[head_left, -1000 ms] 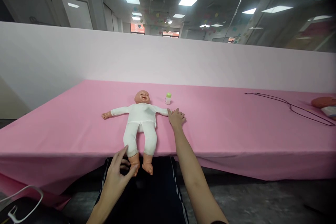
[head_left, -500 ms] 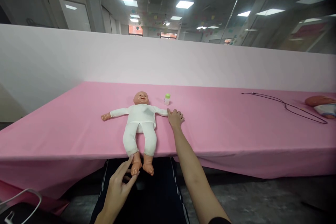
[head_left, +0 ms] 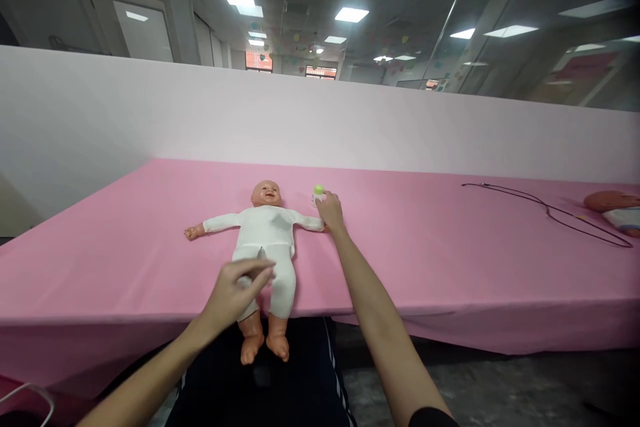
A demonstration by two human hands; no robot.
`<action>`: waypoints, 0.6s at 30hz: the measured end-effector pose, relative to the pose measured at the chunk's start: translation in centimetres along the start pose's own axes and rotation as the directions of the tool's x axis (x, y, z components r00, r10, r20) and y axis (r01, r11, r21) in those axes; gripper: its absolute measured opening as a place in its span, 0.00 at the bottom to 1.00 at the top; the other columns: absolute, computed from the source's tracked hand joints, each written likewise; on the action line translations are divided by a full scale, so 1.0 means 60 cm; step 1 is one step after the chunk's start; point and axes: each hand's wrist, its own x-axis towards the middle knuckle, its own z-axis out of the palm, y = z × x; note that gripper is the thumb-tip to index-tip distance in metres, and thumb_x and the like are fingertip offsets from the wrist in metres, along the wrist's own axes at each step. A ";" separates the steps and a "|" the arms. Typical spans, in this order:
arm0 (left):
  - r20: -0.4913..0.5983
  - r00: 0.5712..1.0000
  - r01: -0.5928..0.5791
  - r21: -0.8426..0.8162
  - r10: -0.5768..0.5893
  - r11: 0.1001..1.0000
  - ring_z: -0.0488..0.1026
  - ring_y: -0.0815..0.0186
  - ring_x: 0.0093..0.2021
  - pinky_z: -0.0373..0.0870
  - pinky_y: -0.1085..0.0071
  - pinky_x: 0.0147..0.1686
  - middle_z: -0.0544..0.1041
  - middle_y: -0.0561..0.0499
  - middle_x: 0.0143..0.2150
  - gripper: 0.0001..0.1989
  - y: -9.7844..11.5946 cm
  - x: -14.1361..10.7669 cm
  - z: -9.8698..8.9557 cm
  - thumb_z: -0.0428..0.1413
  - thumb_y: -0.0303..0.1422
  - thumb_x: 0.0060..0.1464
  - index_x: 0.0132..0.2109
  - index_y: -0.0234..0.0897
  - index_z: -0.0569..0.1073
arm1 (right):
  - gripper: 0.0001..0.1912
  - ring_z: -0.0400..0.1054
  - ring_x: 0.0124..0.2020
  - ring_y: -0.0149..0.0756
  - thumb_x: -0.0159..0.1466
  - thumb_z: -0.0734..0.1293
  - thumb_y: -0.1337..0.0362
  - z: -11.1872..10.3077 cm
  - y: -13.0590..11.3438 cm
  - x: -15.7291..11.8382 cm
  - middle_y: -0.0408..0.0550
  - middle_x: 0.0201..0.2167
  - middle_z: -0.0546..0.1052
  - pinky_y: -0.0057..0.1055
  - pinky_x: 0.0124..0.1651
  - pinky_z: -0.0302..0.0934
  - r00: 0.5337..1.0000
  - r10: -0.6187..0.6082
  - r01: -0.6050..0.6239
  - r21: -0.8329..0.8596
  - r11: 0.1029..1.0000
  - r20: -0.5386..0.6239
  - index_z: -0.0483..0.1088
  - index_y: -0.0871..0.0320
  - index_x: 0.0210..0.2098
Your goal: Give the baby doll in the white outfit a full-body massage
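A baby doll [head_left: 265, 230] in a white cloth suit lies on its back, arms spread, its bare feet hanging past the table's front edge. My left hand [head_left: 237, 290] hovers over the doll's leg, thumb and fingers apart and slightly blurred, holding nothing. Beside the doll's outstretched arm, my right hand [head_left: 331, 211] has its fingertips around the lower part of a small bottle [head_left: 319, 191] with a green cap. The bottle stands upright on the table, and its lower right side is hidden by the fingers.
A pink cloth covers the table [head_left: 425, 247], with a white partition [head_left: 320, 120] along the back. At the right lie a dark thin looped cord [head_left: 545, 207] and a second doll [head_left: 620, 213], partly out of frame. A white cable [head_left: 37, 390] shows at lower left.
My left hand has risen from the doll's foot to above its leg. My right hand has moved from the doll's hand up to the bottle. The view has shifted slightly.
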 end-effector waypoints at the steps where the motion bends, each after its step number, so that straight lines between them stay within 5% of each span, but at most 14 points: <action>1: 0.058 0.998 0.034 -0.127 -0.026 0.991 0.84 0.54 0.41 0.80 0.59 0.46 0.86 0.43 0.42 0.21 0.004 0.053 0.017 0.60 0.50 0.63 0.49 0.38 0.84 | 0.27 0.65 0.62 0.50 0.71 0.60 0.58 0.002 0.000 0.009 0.60 0.61 0.72 0.39 0.63 0.59 1.000 -0.019 0.019 -0.023 1.000 0.000 0.65 0.61 0.67; 5: 0.284 0.924 0.373 -0.516 -0.257 0.771 0.79 0.50 0.57 0.75 0.56 0.58 0.79 0.33 0.60 0.27 -0.012 0.264 0.117 0.56 0.54 0.65 0.52 0.32 0.78 | 0.28 0.63 0.65 0.49 0.70 0.59 0.65 0.012 0.009 0.038 0.62 0.65 0.71 0.40 0.66 0.57 0.990 -0.140 0.140 -0.077 0.987 0.002 0.62 0.65 0.68; 7: 0.267 0.883 0.469 -0.510 -0.386 0.721 0.76 0.50 0.61 0.72 0.57 0.61 0.74 0.28 0.64 0.29 -0.031 0.346 0.167 0.53 0.57 0.67 0.50 0.31 0.76 | 0.31 0.62 0.68 0.47 0.68 0.57 0.70 0.021 0.016 0.048 0.61 0.68 0.69 0.41 0.68 0.56 0.979 -0.200 0.202 -0.085 0.976 0.029 0.61 0.65 0.70; 9: 0.191 0.887 0.460 -0.449 -0.421 0.766 0.72 0.51 0.65 0.70 0.58 0.63 0.73 0.27 0.65 0.31 -0.049 0.401 0.204 0.50 0.58 0.67 0.50 0.31 0.75 | 0.34 0.57 0.72 0.46 0.66 0.55 0.74 0.032 0.023 0.057 0.62 0.71 0.65 0.45 0.72 0.53 0.967 -0.246 0.251 -0.103 0.962 0.065 0.59 0.66 0.72; 14: 0.177 0.938 0.346 -0.398 -0.299 0.850 0.69 0.64 0.66 0.63 0.66 0.64 0.79 0.38 0.60 0.28 -0.079 0.436 0.222 0.44 0.51 0.72 0.49 0.32 0.77 | 0.36 0.51 0.77 0.45 0.65 0.54 0.76 0.038 0.044 0.066 0.64 0.74 0.61 0.47 0.76 0.48 0.936 -0.336 0.348 -0.141 0.927 0.102 0.60 0.70 0.72; 18: 0.167 0.957 0.283 -0.387 -0.236 0.878 0.71 0.62 0.61 0.62 0.61 0.64 0.81 0.40 0.58 0.22 -0.093 0.434 0.211 0.51 0.48 0.70 0.50 0.34 0.78 | 0.33 0.54 0.76 0.44 0.68 0.53 0.72 0.013 0.048 0.064 0.62 0.73 0.64 0.46 0.76 0.50 0.930 -0.340 0.353 -0.086 0.932 0.135 0.62 0.68 0.71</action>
